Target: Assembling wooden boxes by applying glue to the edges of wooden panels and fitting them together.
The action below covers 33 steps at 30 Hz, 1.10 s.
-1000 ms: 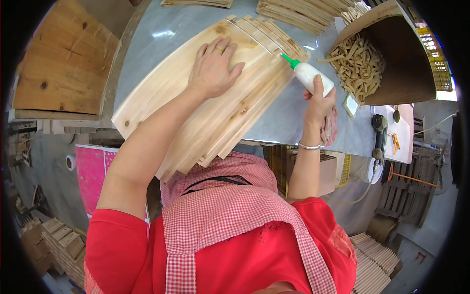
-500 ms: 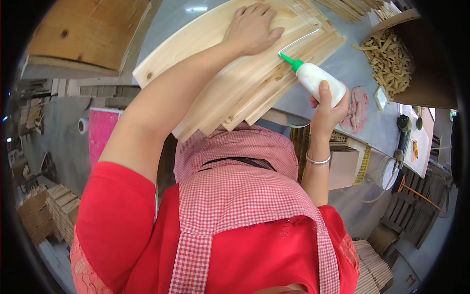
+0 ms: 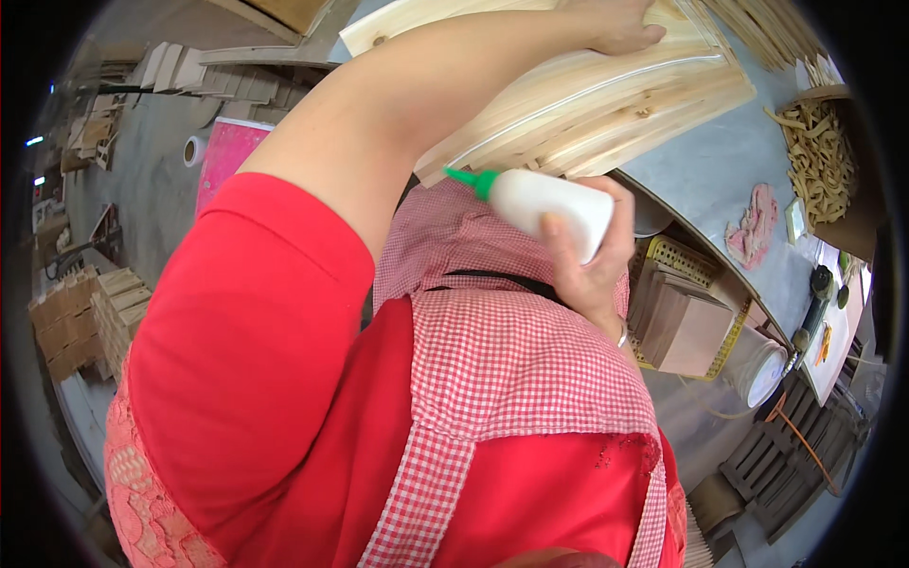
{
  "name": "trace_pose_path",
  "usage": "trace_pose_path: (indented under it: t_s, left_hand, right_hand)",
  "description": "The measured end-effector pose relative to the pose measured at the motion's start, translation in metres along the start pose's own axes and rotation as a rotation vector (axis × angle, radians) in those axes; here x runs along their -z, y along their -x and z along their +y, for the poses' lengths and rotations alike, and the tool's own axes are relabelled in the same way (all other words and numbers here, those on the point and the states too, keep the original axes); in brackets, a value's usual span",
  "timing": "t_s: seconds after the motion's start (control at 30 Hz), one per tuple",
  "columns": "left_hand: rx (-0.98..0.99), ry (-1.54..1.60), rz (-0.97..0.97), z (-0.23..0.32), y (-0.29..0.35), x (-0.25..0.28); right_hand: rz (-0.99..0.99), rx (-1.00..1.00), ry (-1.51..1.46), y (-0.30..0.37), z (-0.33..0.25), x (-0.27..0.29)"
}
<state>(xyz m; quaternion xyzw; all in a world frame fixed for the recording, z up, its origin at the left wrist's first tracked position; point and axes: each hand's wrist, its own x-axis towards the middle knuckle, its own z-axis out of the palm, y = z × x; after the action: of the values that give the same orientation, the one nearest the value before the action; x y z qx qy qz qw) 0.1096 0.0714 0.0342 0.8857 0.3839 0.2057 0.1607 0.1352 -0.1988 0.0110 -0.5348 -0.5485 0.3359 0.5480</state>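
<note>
My right hand [image 3: 602,248] is wrapped round a white squeeze glue bottle [image 3: 549,206] with a green nozzle. The bottle is tilted, its tip pointing left at the near left end of a pale wooden board [image 3: 606,123]. A thin white line of glue [image 3: 587,93] runs along the board from near the tip to the far right. My left hand [image 3: 617,23] lies on the wood at the top edge of the picture, its thumb stretched out and its other fingers partly cut off. Several boards appear stacked under it, their ends staggered.
Right of the boards, a pink cloth [image 3: 754,227] lies on the grey table [image 3: 696,156]. Beyond it, a container holds curled, pale strips [image 3: 819,161]. Below the table edge are a yellow basket [image 3: 684,257] with wooden pieces and a white bucket [image 3: 760,371].
My right hand has drawn the glue bottle left and toward me, extending the glue line along the board's length. My left hand still rests on the wood. The whole view has shifted.
</note>
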Motion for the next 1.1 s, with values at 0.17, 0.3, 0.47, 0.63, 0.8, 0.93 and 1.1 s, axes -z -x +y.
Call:
trace_pose_path:
  t_s: [0.17,0.3,0.47,0.63,0.8,0.93,1.1]
  left_hand:
    - [-0.003,0.021,-0.062,0.001,0.001,0.006]
    - [0.022,0.037,-0.052,0.004,0.001,0.009]
    - [-0.022,0.464,0.298,-0.038,-0.038,-0.036]
    - [0.285,1.321,0.33,-0.004,0.038,0.081]
    - [0.422,1.345,-0.025,0.084,0.15,0.048]
    - [0.06,1.456,-0.17,0.119,0.128,-0.019]
    - [0.286,1.454,-0.229,0.126,0.117,-0.037]
  right_hand:
    - [-0.022,0.055,-0.037,0.003,0.0,-0.009]
    - [-0.056,-0.018,-0.056,0.001,-0.005,-0.011]
    - [0.064,-0.108,-0.291,-0.004,0.005,-0.001]
    - [0.652,-0.09,-0.592,-0.024,0.016,0.057]
    - [0.61,-0.062,-0.625,-0.048,0.011,0.075]
    - [0.61,-0.235,-0.765,-0.041,0.013,0.048]
    - [0.419,-0.131,0.531,-0.038,0.04,0.167]
